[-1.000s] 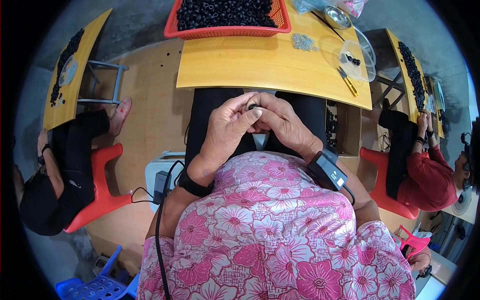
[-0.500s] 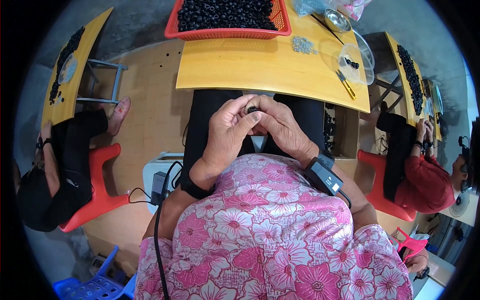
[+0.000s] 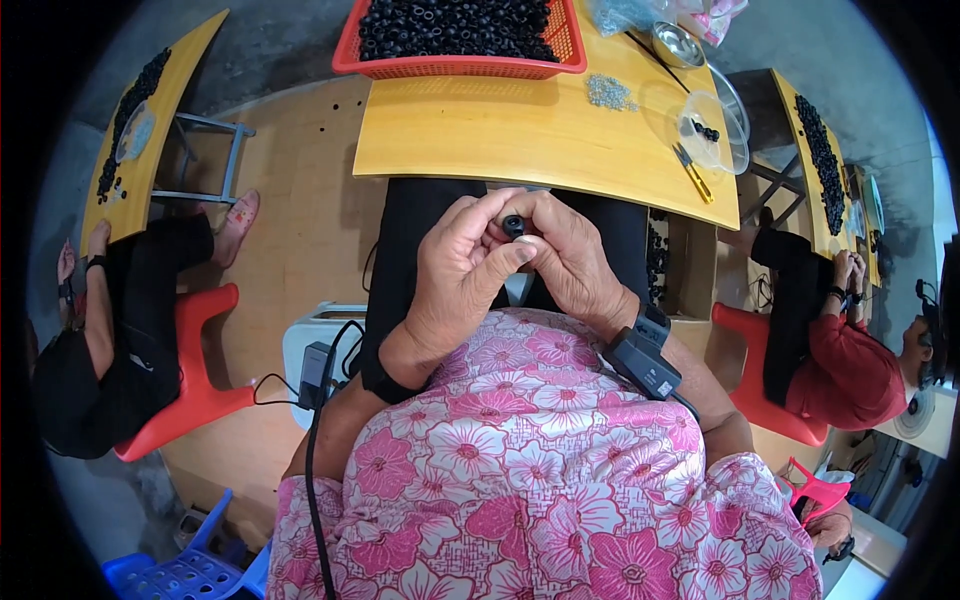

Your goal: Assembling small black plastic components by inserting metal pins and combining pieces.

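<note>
Over my lap, just short of the table edge, my left hand and my right hand meet at the fingertips. Pinched between them is a small round black ring-like part with a hole in its middle. Both thumbs press at its near side, and the index fingers curl round its far side. The other fingers are partly hidden beneath. On the yellow table beyond stands a red plastic basket heaped with similar black parts.
Right on the table are a pile of small clear pieces, a clear plastic bowl with a few black parts, a yellow-handled snipper and a metal bowl. An open box stands below. People sit at tables on both sides.
The black part has turned up between my fingertips, so more of it and its hole now shows. My hands have barely shifted. The person at left has moved a hand away from the other.
</note>
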{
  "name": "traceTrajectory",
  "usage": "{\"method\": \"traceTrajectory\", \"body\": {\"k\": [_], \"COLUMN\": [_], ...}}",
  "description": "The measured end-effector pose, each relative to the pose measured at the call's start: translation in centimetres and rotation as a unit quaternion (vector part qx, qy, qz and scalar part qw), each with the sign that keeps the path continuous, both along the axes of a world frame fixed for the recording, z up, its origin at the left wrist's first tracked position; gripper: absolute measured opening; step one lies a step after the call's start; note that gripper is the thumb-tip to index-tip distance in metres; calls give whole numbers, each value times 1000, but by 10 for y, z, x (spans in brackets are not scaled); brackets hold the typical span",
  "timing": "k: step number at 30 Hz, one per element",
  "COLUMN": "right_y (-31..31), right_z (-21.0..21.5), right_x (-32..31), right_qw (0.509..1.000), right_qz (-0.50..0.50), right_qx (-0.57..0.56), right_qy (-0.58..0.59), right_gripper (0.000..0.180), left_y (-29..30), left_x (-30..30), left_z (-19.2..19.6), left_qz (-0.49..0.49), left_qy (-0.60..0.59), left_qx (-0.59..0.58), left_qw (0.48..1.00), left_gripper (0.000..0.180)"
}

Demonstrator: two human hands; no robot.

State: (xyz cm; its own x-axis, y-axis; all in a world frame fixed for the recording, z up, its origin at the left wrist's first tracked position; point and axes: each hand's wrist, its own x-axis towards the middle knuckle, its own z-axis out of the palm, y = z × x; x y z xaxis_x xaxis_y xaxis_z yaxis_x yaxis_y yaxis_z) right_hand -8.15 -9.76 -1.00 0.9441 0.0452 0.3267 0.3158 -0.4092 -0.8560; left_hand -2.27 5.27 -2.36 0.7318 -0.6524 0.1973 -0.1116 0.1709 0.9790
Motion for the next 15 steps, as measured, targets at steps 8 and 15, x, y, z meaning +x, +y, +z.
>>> {"method": "traceTrajectory", "body": {"k": [8, 15], "right_y": [2, -4], "right_z": [1, -1], "right_x": [1, 2], "right_qw": [1000, 998], "right_qz": [-4, -15], "right_qx": [21, 59], "right_qy": [-6, 24], "right_gripper": [18, 17], "left_y": [-2, -6], "left_x": [-3, 0], "left_z": [-2, 0], "left_qz": [24, 9], "left_qy": [17, 4], "left_qx": [-25, -38], "left_qw": [999, 999], "left_gripper": [43, 51]}}
